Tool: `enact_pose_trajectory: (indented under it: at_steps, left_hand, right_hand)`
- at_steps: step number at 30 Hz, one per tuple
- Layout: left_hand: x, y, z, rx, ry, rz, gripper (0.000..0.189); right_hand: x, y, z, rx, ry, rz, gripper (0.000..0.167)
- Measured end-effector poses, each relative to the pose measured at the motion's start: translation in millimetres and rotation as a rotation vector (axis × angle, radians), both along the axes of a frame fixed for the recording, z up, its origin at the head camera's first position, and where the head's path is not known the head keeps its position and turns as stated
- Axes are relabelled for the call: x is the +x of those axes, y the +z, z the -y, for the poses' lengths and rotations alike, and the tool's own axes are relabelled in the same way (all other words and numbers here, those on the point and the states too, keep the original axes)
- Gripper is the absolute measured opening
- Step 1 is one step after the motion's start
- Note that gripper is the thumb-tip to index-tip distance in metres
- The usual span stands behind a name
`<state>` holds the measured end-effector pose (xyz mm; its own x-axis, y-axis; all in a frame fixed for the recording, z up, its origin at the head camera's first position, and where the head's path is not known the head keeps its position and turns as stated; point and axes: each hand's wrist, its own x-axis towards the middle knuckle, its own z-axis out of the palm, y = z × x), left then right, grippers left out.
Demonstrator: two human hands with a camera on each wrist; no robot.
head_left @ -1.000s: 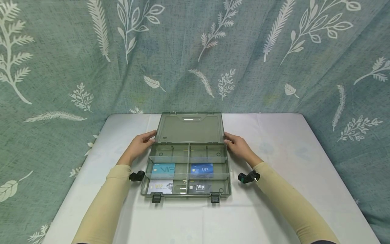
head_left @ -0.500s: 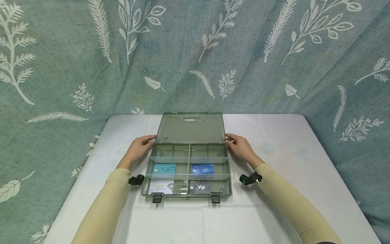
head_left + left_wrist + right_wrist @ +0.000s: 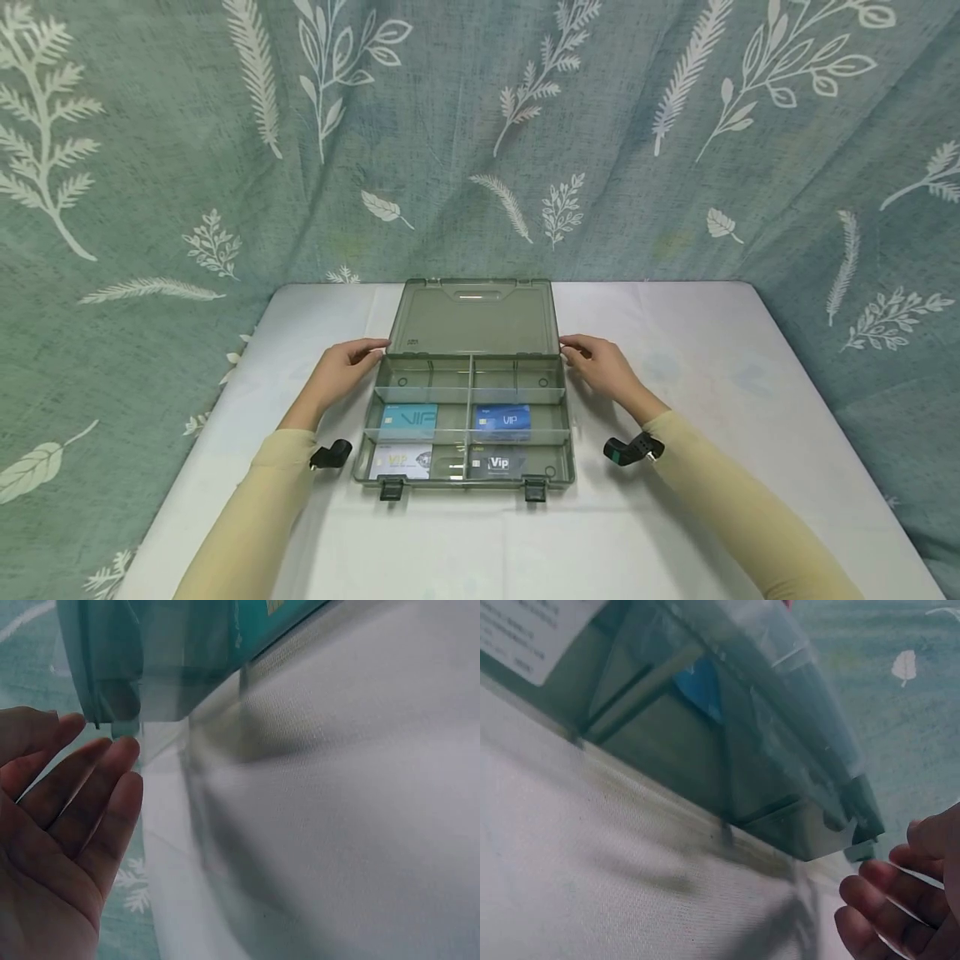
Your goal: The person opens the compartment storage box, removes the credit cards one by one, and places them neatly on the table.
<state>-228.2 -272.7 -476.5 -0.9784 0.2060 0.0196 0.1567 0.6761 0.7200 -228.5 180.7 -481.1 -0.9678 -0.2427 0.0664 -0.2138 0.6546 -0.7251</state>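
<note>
A translucent grey-green compartment box [image 3: 465, 482] sits on the table with its lid [image 3: 472, 321] laid back. In its middle row lie a teal VIP card [image 3: 408, 421] and a blue VIP card [image 3: 502, 421]. A whitish VIP card [image 3: 401, 460] and a dark Vip card [image 3: 497, 462] are in the front row. My left hand [image 3: 337, 375] is at the box's left hinge corner, its relaxed fingertips right by the edge. At the opposite hinge corner is my right hand [image 3: 602, 367], fingers loosely bent. Both wrist views show the fingers around nothing.
The two back compartments [image 3: 517, 372] of the box hold no cards. Two dark latches [image 3: 391, 489] hang off its front edge. A white cloth [image 3: 675, 333] covers the table, and a green leaf-patterned curtain [image 3: 450, 125] hangs behind and at the sides.
Both hands have slid slightly toward the front, from the lid's sides down to the hinge corners. The box and cards keep their arrangement; the head view has shifted a little.
</note>
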Motion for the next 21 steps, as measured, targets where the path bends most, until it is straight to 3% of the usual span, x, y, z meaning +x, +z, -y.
enact_pose_trajectory:
  at_steps: [13, 21]
  left_hand:
    - [25.8, 3.1, -4.6, -0.013, -0.045, -0.057, 0.037]
    - [43.2, 6.7, -5.9, -0.047, -0.06, -0.1, 0.036]
  right_hand:
    - [23.7, 22.7, -3, -0.078, 0.097, -0.004, 0.037]
    - [35.0, 32.0, -1, -0.123, 0.152, 0.046, 0.035]
